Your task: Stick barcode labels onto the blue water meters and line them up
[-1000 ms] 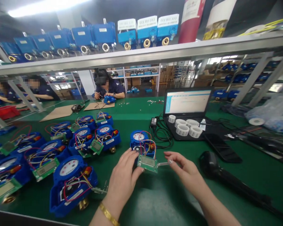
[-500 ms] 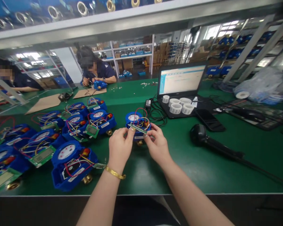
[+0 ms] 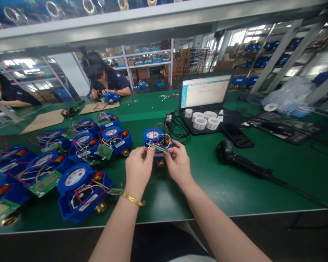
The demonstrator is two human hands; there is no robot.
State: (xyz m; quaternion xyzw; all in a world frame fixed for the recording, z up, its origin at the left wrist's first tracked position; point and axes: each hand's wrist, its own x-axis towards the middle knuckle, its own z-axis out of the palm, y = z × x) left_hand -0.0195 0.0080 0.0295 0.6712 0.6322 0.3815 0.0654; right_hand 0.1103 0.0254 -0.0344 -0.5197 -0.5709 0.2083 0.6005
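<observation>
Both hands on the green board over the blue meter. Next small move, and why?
Probably lower the board level into the meter housing. The left hand and right hand pinch its two ends and hold it just above the open meter, its coloured wires looping from the housing. It looks unseated, though the contact is hard to judge.

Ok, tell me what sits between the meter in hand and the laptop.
Head view: a black power adapter and coiled black cables lie between the blue water meter and laptop.

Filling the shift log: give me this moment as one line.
left hand: holds circuit board | right hand: holds same board | blue meter: behind, wired to board
</observation>
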